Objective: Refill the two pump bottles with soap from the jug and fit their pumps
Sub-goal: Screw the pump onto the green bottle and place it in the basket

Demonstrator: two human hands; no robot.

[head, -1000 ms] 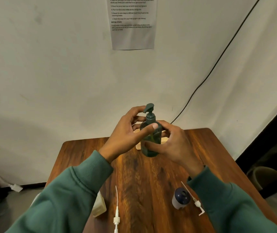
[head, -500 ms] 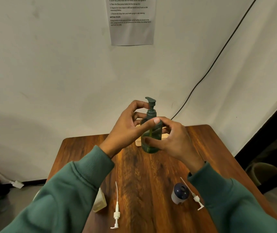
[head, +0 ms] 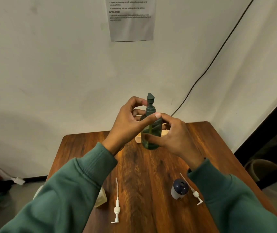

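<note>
A dark green pump bottle (head: 152, 133) with a matching green pump head (head: 150, 98) is held upright above the far middle of the wooden table (head: 151, 174). My left hand (head: 129, 121) pinches the collar below the pump head with thumb and fingers. My right hand (head: 174, 137) wraps the bottle's body from the right. Two white pumps with long tubes lie near me: one (head: 117, 207) at centre, one (head: 195, 194) on the right. A pale bottle (head: 100, 198) stands partly hidden behind my left sleeve.
A small container with a dark blue cap (head: 179, 190) stands beside the right pump. A light wooden box (head: 138, 138) sits behind the green bottle at the table's far edge. A printed sheet (head: 131, 19) hangs on the wall and a black cable (head: 218, 52) runs down it.
The pump head has turned from pointing sideways to pointing away from me. My left fingers have shifted around the collar. Both hands keep the bottle at the same place.
</note>
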